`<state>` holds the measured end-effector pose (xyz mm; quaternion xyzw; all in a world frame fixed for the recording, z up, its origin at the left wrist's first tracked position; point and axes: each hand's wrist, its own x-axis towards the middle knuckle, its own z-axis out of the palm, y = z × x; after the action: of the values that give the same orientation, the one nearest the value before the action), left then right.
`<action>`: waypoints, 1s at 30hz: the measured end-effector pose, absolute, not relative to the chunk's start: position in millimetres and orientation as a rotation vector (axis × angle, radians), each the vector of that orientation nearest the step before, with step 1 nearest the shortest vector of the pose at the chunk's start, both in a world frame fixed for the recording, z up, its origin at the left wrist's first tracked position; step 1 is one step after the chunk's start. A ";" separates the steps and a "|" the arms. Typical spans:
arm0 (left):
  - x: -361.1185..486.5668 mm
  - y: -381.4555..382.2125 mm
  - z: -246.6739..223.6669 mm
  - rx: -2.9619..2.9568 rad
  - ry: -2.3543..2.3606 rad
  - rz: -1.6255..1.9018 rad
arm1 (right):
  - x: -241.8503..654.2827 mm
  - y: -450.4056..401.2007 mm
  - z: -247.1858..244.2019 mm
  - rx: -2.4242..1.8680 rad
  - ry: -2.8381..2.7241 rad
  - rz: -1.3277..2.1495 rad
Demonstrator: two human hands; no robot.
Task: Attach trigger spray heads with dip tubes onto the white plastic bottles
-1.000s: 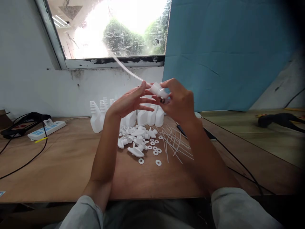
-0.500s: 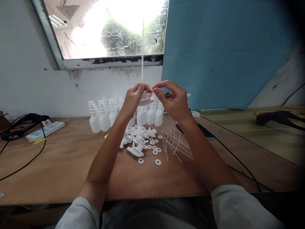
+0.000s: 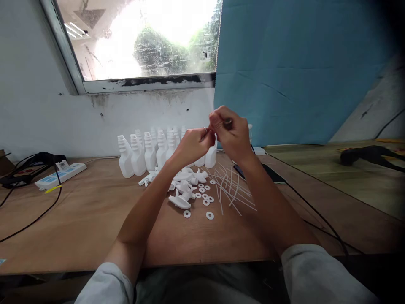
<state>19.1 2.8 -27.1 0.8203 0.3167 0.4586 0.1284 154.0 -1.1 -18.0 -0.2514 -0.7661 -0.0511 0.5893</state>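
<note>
My left hand (image 3: pixel 196 145) is closed, its fingertips pressed together beside my right hand (image 3: pixel 230 131), above the back of the table. The white trigger spray head that it held shortly before is hidden behind the fingers. From the top of my closed right hand a thin white dip tube (image 3: pixel 211 99) rises, blurred and nearly upright. Below lie a pile of white trigger spray heads (image 3: pixel 182 200), several white ring washers (image 3: pixel 209 215) and a loose spread of thin white tubes (image 3: pixel 232 190).
White spray bottles (image 3: pixel 126 160) without heads stand in rows along the wall. A power strip (image 3: pixel 61 175) and black cables lie at the left. A dark phone (image 3: pixel 274 174) is behind my right forearm, with a cable running right. A blue cloth (image 3: pixel 284 76) hangs beside the window.
My left hand has moved right and slightly down, turning so that the spray head no longer shows. The upright tube has shifted right and tilts slightly. My right fingers have closed in tighter.
</note>
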 end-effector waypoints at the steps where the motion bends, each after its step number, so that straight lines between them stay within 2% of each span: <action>1: 20.2 2.3 -27.9 2.387 0.947 1.295 | 155.1 -0.8 -18.8 -0.613 -1.829 -0.275; 3: 21.7 2.3 -29.6 2.384 0.990 1.213 | 157.9 0.6 -20.6 -0.671 -1.917 -0.541; 6: 21.9 4.6 -31.9 2.369 1.028 1.118 | 161.4 6.1 -23.4 -0.737 -2.004 -0.732; 15: 17.3 1.3 -32.3 2.504 1.166 0.893 | 162.8 6.2 -22.0 -0.885 -2.082 -0.839; 18: 13.7 2.5 -32.0 2.540 1.199 0.806 | 165.9 -0.9 -16.1 -0.943 -2.093 -0.740; 22: 6.1 7.4 -28.1 2.588 1.250 1.089 | 182.4 1.6 -8.7 -1.130 -2.029 -0.471; 30: -13.2 24.1 -27.0 2.531 1.080 1.306 | 230.7 34.2 -10.6 -1.933 -2.072 -0.028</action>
<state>-13.2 24.1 -27.0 0.8300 0.3542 0.4282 0.0480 230.7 34.2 -10.6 -0.6741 -0.7226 -0.0098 0.1531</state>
